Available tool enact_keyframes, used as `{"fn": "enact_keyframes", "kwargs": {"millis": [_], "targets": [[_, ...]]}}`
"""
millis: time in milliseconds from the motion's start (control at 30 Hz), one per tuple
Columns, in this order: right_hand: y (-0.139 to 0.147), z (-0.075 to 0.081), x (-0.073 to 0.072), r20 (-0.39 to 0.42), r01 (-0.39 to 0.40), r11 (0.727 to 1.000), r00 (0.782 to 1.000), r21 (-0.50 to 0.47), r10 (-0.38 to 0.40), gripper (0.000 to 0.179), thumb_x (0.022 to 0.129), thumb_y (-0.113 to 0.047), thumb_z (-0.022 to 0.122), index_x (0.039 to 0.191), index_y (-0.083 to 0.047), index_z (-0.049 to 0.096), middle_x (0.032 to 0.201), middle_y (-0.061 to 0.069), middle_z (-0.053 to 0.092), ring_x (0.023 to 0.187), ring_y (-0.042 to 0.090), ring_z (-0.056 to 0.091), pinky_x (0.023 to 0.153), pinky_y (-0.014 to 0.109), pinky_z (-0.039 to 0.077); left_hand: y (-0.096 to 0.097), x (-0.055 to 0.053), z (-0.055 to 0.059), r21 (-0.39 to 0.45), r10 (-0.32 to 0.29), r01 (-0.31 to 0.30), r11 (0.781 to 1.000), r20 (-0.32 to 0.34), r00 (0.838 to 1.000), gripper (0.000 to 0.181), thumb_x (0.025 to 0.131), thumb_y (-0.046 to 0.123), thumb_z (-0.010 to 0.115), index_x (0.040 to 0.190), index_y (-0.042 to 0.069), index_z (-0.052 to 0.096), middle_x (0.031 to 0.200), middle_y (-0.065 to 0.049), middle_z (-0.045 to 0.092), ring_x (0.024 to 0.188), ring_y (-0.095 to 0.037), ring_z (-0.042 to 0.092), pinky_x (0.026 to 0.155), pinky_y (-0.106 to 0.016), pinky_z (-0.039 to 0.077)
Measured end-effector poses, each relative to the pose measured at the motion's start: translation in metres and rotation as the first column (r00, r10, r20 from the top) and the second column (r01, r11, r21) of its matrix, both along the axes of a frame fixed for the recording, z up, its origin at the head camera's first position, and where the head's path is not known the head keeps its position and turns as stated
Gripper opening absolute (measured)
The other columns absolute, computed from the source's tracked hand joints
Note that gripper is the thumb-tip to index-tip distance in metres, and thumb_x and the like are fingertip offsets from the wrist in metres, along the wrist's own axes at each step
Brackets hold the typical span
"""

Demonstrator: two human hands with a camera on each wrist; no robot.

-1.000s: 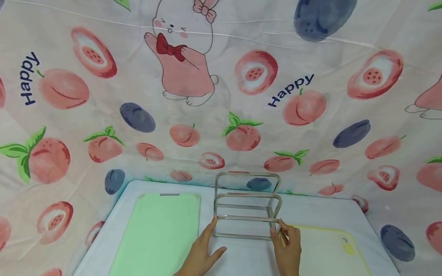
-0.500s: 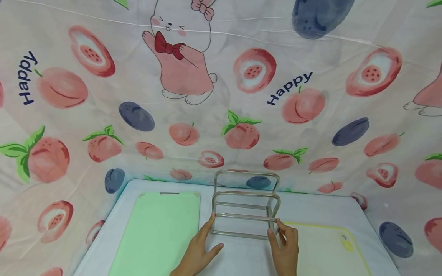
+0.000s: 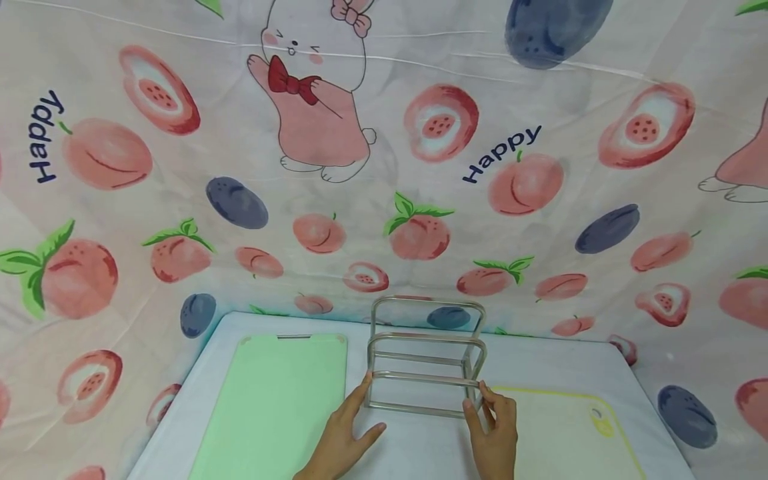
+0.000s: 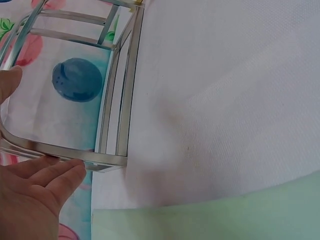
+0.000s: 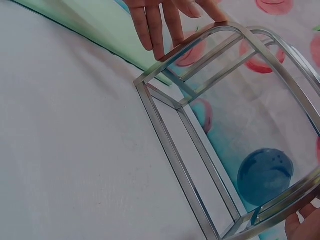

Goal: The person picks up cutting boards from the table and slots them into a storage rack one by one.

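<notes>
A silver metal rack (image 3: 425,379) with three upright loops stands on the white table, seen also in both wrist views. My left hand (image 3: 339,433) touches its left side with extended fingers (image 4: 67,180), the thumb held apart. On the other side my right hand (image 3: 495,433) grips the front right corner, thumb and bent fingers about the bar. Only the fingertips (image 5: 300,225) of that hand show in the right wrist view. To the left of the rack lies a green cutting board (image 3: 276,407), and to the right a whitish cutting board (image 3: 558,433) with a yellow edge.
A patterned cloth (image 3: 360,200) with peaches and a rabbit hangs behind and at both sides of the white table (image 3: 522,360). The rack stands near the table's back edge, close to the cloth.
The rack and both hands appear slightly farther left in view than a second ago, as does the background. Both hands keep their places on the rack.
</notes>
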State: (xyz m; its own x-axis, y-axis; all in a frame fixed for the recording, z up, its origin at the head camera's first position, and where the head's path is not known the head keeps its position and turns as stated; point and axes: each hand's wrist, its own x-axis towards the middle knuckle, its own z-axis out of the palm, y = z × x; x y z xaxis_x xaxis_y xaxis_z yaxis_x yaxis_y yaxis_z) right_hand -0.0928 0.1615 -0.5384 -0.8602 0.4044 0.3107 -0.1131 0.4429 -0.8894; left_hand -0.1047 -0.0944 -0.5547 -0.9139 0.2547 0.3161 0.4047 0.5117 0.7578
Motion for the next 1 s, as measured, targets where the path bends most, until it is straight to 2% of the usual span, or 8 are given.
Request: {"fn": "enact_keyframes", "kwargs": {"millis": [233,467,567,733,867,933,1000], "targets": [[-0.001,0.001,0.001,0.011,0.001,1.0,1.0,0.012,-0.001,0.04,0.088,-0.007,0.07,0.126,-0.005,0.058,0.107,0.008,0.045,0.1,0.015,0.045,0.092,0.008,0.035,-0.003,0.001,-0.002,0.008,0.01,-0.01,1.0,0.022,1.0,0.084,0.085,0.027,0.074,0.152,0.023,0.025,0.149,-0.003,0.037,0.13,-0.029,0.043,0.096,-0.054,0.043],[-0.015,0.036,0.011,-0.017,0.012,1.0,1.0,0.015,-0.011,0.037,0.085,0.005,0.069,0.12,0.007,0.057,0.104,0.015,0.047,0.096,0.008,0.045,0.091,0.007,0.036,0.0,0.002,-0.003,0.046,0.03,-0.029,0.999,-0.028,0.999,0.083,0.082,0.023,0.077,0.151,0.019,0.03,0.148,0.002,0.039,0.129,-0.028,0.044,0.096,-0.054,0.043],[-0.011,0.022,0.007,-0.021,0.006,1.0,1.0,0.016,-0.005,0.038,0.086,0.002,0.069,0.122,0.003,0.057,0.106,0.012,0.046,0.097,0.008,0.044,0.091,0.007,0.036,0.0,0.002,-0.003,0.039,0.041,-0.038,0.999,-0.06,0.997,0.083,0.082,0.023,0.077,0.151,0.017,0.031,0.148,0.003,0.039,0.129,-0.027,0.045,0.095,-0.053,0.044],[-0.003,0.0,0.001,-0.036,0.002,0.999,0.999,0.042,-0.001,0.041,0.085,-0.002,0.071,0.124,-0.002,0.057,0.11,0.007,0.045,0.1,0.015,0.045,0.092,0.007,0.035,0.001,0.002,-0.003,0.016,0.044,-0.043,0.999,-0.091,0.995,0.081,0.083,0.023,0.075,0.15,0.014,0.031,0.148,0.001,0.04,0.127,-0.029,0.047,0.094,-0.053,0.045],[-0.002,-0.004,0.003,-0.045,0.003,0.997,0.999,0.083,0.0,0.047,0.085,-0.002,0.072,0.128,-0.002,0.053,0.116,0.01,0.045,0.106,0.02,0.047,0.092,0.008,0.036,0.001,0.002,-0.004,0.042,0.014,-0.012,0.999,-0.037,0.999,0.083,0.085,0.019,0.075,0.152,0.015,0.027,0.151,-0.001,0.036,0.131,-0.029,0.042,0.096,-0.053,0.043],[-0.003,-0.005,0.005,-0.024,0.0,0.992,1.0,0.125,0.003,0.052,0.086,-0.003,0.071,0.133,-0.003,0.05,0.12,0.012,0.044,0.11,0.022,0.047,0.092,0.018,0.044,-0.001,0.003,-0.004,0.061,0.006,-0.006,0.998,0.005,1.0,0.084,0.085,0.019,0.074,0.153,0.016,0.025,0.152,-0.003,0.034,0.132,-0.03,0.04,0.098,-0.053,0.041],[-0.004,-0.005,0.008,0.007,-0.011,0.988,1.0,0.155,0.01,0.056,0.087,-0.005,0.07,0.138,-0.006,0.047,0.125,0.012,0.042,0.113,0.023,0.045,0.092,0.03,0.048,-0.003,0.005,-0.005,0.056,0.013,-0.015,0.998,0.029,0.999,0.083,0.087,0.021,0.072,0.153,0.017,0.023,0.15,-0.007,0.036,0.129,-0.032,0.044,0.096,-0.053,0.043]]}}
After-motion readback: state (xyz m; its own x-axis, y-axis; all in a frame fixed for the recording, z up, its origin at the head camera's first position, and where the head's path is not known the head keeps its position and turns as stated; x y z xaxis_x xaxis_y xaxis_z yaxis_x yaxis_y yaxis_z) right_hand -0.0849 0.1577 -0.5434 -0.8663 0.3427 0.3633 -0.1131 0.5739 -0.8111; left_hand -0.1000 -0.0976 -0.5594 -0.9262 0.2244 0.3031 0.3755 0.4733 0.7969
